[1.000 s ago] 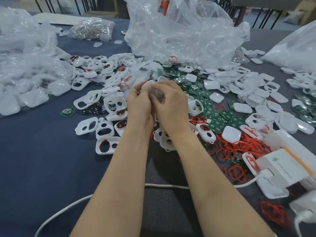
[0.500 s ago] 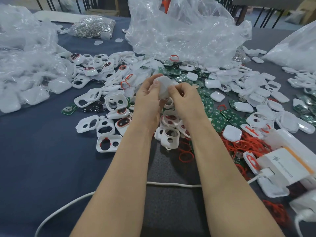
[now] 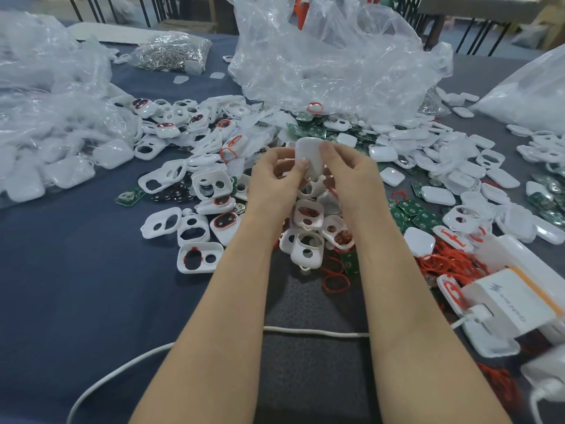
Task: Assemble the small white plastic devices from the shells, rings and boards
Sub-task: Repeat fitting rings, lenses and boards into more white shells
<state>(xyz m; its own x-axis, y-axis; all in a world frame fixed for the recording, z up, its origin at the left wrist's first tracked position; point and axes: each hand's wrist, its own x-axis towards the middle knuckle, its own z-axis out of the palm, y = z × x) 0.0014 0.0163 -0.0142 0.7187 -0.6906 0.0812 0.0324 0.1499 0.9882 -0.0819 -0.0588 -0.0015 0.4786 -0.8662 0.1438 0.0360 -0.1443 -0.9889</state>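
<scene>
The table under my arms is covered in dark blue cloth, and most of its far half is taken up by plastic. A big crumpled clear bag stands straight ahead, bags of white shells slump at my left, a white sack sits at the far right, and a smaller bag of shiny metal bits lies behind on the left. Between them a loose heap of white shells spreads across the middle, many with two openings and some already fitted with red rings. A white box sits near my right forearm, and a white cable runs across the cloth beneath both arms. Green boards lie scattered to the right of my hands, next to a tangle of red rings. My left hand and right hand are raised together over the centre of the heap, and both grip one closed white shell between them. It stands nearly upright, its smooth back toward me. My left thumb and curled fingers pinch its left edge, and my right fingertips pinch its right edge. A single red ring lies on the cloth between my wrists.
</scene>
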